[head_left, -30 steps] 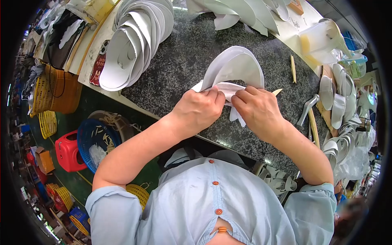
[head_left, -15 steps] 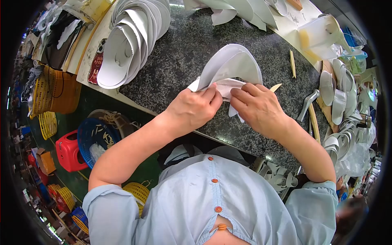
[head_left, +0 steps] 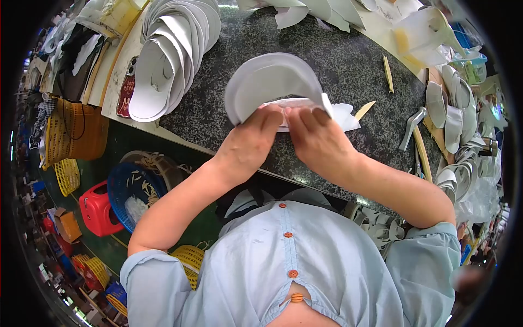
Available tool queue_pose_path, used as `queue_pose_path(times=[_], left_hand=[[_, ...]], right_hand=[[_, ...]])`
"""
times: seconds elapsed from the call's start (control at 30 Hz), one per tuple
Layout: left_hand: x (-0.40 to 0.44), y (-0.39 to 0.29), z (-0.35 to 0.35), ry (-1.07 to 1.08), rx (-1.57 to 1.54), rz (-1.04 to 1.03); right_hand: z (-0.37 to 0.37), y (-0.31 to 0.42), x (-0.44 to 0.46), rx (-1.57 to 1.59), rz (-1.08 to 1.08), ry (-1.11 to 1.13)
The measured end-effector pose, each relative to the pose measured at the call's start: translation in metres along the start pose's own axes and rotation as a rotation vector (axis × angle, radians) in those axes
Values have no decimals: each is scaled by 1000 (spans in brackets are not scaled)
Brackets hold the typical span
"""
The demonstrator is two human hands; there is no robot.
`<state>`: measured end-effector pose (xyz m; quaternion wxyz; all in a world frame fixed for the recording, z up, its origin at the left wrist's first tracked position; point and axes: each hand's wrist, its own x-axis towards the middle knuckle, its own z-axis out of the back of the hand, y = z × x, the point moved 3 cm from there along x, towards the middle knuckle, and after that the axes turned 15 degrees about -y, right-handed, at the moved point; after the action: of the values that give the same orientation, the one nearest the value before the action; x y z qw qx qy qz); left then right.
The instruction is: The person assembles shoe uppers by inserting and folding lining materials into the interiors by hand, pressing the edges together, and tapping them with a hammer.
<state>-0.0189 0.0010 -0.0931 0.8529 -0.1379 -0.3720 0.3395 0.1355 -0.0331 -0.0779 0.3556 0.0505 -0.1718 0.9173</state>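
A curved white piece (head_left: 272,73) stands up in a wide arc above the dark speckled tabletop (head_left: 218,87). My left hand (head_left: 248,140) pinches its lower left edge, and my right hand (head_left: 318,136) pinches the edge at the right, the fingertips of both nearly meeting in the middle. Between and behind the fingers runs a pale strip of the same piece. A white flap (head_left: 344,116) sticks out to the right of my right hand, near a pointed yellowish sliver (head_left: 364,110).
Nested white pieces (head_left: 163,71) lie at the upper left beside a red phone-like object (head_left: 126,90). More white sheets (head_left: 321,10) lie at the far edge. On the right are a metal tool (head_left: 412,128), curved white parts (head_left: 453,109) and a translucent container (head_left: 422,38).
The curved piece has turned and shifted left, its arc now opening wider towards me. My hands have come closer together, the right one moving left. The white flap now shows at the right.
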Motion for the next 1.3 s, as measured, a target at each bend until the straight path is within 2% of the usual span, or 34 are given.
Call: queue_pose_path(times=[0.03,0.07,0.13,0.17,0.2,0.27,0.3,0.33,0.4,0.43,0.53,0.6,0.63,0.7,0.8,1.03,1.13,1.17,1.23,1.3], left_hand=[[-1,4,4,-18,-182,162],[-4,0,7,-20,-182,166],[7,-12,31,-148,-365,330],[20,-20,43,-178,-131,53],[21,-15,45,-176,-130,58],[17,-1,45,156,189,-87],[5,17,38,280,206,-67],[0,16,34,280,210,-66],[-5,6,28,216,260,-118],[-5,10,27,237,253,-37],[0,14,27,156,206,-45],[2,15,25,126,216,-84],[3,17,25,115,201,-98],[3,19,25,99,190,-113],[2,17,23,153,251,-215],[9,23,25,124,89,8],[16,24,26,179,89,82],[18,25,26,219,92,115],[18,22,27,193,120,70],[16,22,26,171,155,17]], right_hand=[[-1,0,-1,-29,41,-72],[-1,-1,-1,-27,45,-71],[1,-1,2,-22,127,22],[-1,0,3,-5,119,21],[-1,-1,3,0,120,22],[3,-6,2,-18,219,70],[6,-9,1,19,263,116],[7,-9,3,20,265,113],[6,-4,3,-136,396,165],[5,-2,3,-131,396,167],[5,-2,7,-117,376,129],[4,-6,10,11,230,96],[2,-7,10,12,233,96],[-1,-11,11,55,171,-79],[-2,-8,15,161,82,-193],[-7,2,26,217,-10,-193],[-5,-1,27,276,-107,-235],[-5,-4,28,306,-205,-170],[-6,-7,28,310,-355,-107],[-9,-3,26,291,-377,-141]])
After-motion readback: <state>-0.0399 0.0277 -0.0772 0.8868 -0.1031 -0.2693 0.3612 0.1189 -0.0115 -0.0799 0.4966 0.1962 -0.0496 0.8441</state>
